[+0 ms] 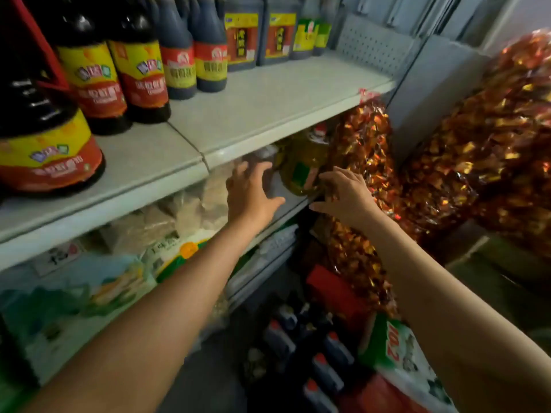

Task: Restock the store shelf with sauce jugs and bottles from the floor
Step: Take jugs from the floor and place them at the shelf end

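Note:
A yellow oil jug (pixel 302 165) with a red cap and green label stands on the lower shelf (pixel 283 198), under the upper shelf board (pixel 268 99). My left hand (pixel 252 189) reaches toward it with fingers spread, just left of the jug and holding nothing. My right hand (pixel 343 193) is at the jug's right side, fingertips touching or nearly touching its label. Dark sauce bottles (pixel 137 70) and jugs (pixel 241 34) line the upper shelf. Several dark bottles with red caps (pixel 325 368) lie on the floor below.
Large bags of red and gold wrapped candy (pixel 477 156) crowd the right side, beside the jug. Bagged goods (pixel 167 222) and printed sacks (pixel 89 287) fill the lower shelf at left. A green and white sack (pixel 399 350) lies on the floor.

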A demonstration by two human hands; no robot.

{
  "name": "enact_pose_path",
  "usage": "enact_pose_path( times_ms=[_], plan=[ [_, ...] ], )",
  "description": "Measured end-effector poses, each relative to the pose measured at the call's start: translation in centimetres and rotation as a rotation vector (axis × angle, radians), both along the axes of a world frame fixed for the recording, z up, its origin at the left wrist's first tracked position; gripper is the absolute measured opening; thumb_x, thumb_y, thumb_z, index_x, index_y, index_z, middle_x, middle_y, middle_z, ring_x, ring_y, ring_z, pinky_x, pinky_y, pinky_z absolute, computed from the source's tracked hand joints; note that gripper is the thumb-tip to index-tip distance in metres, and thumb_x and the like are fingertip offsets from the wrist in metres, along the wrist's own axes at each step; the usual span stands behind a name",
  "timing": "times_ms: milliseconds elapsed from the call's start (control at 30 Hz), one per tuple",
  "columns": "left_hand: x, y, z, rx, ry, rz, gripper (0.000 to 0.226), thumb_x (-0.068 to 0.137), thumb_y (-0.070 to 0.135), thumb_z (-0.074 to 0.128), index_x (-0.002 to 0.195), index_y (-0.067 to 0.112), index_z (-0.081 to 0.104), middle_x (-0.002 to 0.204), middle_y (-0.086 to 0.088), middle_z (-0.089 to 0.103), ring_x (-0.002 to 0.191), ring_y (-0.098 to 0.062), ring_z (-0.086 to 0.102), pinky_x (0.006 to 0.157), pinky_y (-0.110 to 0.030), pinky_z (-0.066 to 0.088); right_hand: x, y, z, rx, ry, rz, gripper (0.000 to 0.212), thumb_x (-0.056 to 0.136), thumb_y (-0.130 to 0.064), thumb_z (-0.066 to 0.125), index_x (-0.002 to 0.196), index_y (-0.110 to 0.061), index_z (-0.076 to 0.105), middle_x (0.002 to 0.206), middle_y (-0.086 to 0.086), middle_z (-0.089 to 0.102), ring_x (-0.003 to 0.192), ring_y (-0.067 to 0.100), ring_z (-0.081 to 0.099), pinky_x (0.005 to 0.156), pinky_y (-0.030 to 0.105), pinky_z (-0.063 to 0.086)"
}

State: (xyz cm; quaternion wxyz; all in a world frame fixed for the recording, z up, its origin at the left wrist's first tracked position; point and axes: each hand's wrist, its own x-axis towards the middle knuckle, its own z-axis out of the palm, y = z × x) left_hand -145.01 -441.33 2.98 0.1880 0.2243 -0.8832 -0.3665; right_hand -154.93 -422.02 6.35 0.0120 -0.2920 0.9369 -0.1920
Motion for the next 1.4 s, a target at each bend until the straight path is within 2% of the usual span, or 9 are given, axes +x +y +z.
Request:
enact_pose_path(
  times_ms=[167,433,533,667,767,900,1100,1300,1400],
  plan=[
    [3.9,4.0,-5.0,-0.014,-0.159,-0.146,0.076,0.074,0.044,0.082,0.14,0.031,0.048,0.149,-0.013,0.039,0.137,-0.034,0.035,0.108,-0.038,0.033,6.0,6.9,-4.3,0.036,-0.143,-0.132,0.078,0.074,-0.06,0.078,0.138,-0.019,0.059,0.149,0.007,0.049,0.143,0.032,0.036,0.118,0.039,0.025],
    [4.7,9.6,-10.2,0.083,-0.305,-0.265,0.076,0.079,0.038,0.081,0.145,0.027,0.045,0.155,-0.013,0.031,0.143,-0.031,0.028,0.114,-0.039,0.028,9.2,16.0,-11.1,0.004,-0.317,-0.365,0.071,0.079,-0.059,0.076,0.136,-0.021,0.06,0.149,0.006,0.05,0.14,0.028,0.042,0.114,0.043,0.039],
    [4.9,13.0,-13.0,0.125,-0.386,-0.323,0.072,0.083,0.037,0.078,0.146,0.027,0.044,0.158,-0.01,0.025,0.146,-0.028,0.026,0.115,-0.038,0.028,10.4,19.2,-14.6,-0.085,-0.364,-0.469,0.064,0.079,-0.061,0.075,0.129,-0.021,0.066,0.137,0.001,0.061,0.129,0.023,0.054,0.105,0.037,0.045],
    [5.3,17.0,-18.8,0.166,-0.511,-0.388,0.07,0.084,0.038,0.077,0.146,0.027,0.045,0.16,-0.007,0.025,0.148,-0.023,0.025,0.114,-0.034,0.028,13.0,23.2,-21.5,-0.199,-0.513,-0.628,0.046,0.088,-0.042,0.076,0.124,-0.015,0.069,0.124,0.0,0.067,0.116,0.013,0.058,0.085,0.02,0.038],
    [5.6,19.5,-24.5,0.193,-0.606,-0.419,0.07,0.083,0.039,0.078,0.145,0.028,0.046,0.159,-0.007,0.03,0.146,-0.022,0.029,0.113,-0.034,0.029,15.0,26.1,-28.7,-0.267,-0.621,-0.761,0.044,0.088,-0.044,0.075,0.122,-0.017,0.071,0.121,-0.001,0.071,0.114,0.013,0.063,0.084,0.017,0.04],
    [6.1,22.5,-33.5,0.29,-0.706,-0.439,0.072,0.083,0.041,0.078,0.145,0.031,0.044,0.153,0.001,0.04,0.138,-0.021,0.043,0.106,-0.038,0.042,17.8,29.1,-38.9,-0.363,-0.736,-0.967,0.038,0.087,-0.042,0.077,0.118,-0.02,0.073,0.117,-0.002,0.073,0.113,0.015,0.065,0.093,0.026,0.049],
    [7.5,26.0,-49.3,0.493,-0.871,-0.478,0.072,0.081,0.037,0.08,0.144,0.037,0.044,0.146,0.004,0.05,0.135,-0.011,0.047,0.094,-0.026,0.045,21.0,31.4,-56.3,-0.517,-0.844,-1.116,0.046,0.088,-0.04,0.076,0.127,-0.017,0.067,0.127,0.0,0.068,0.121,0.017,0.061,0.098,0.03,0.048],
    [7.2,29.1,-65.0,0.527,-0.961,-0.536,0.08,0.08,0.032,0.081,0.149,0.029,0.041,0.149,-0.005,0.048,0.136,-0.017,0.046,0.099,-0.021,0.037,23.4,31.9,-70.5,-0.664,-0.874,-1.173,0.041,0.09,-0.031,0.075,0.129,-0.029,0.061,0.124,-0.015,0.059,0.121,0.007,0.053,0.097,0.023,0.039],
    [6.6,30.5,-71.1,0.513,-0.942,-0.621,0.085,0.081,0.024,0.081,0.152,0.024,0.036,0.153,-0.003,0.042,0.136,-0.012,0.04,0.097,-0.012,0.03,24.3,32.4,-75.4,-0.718,-0.846,-1.133,0.048,0.09,-0.026,0.075,0.136,-0.025,0.06,0.132,-0.014,0.059,0.12,-0.002,0.054,0.099,0.018,0.04]
  ],
)
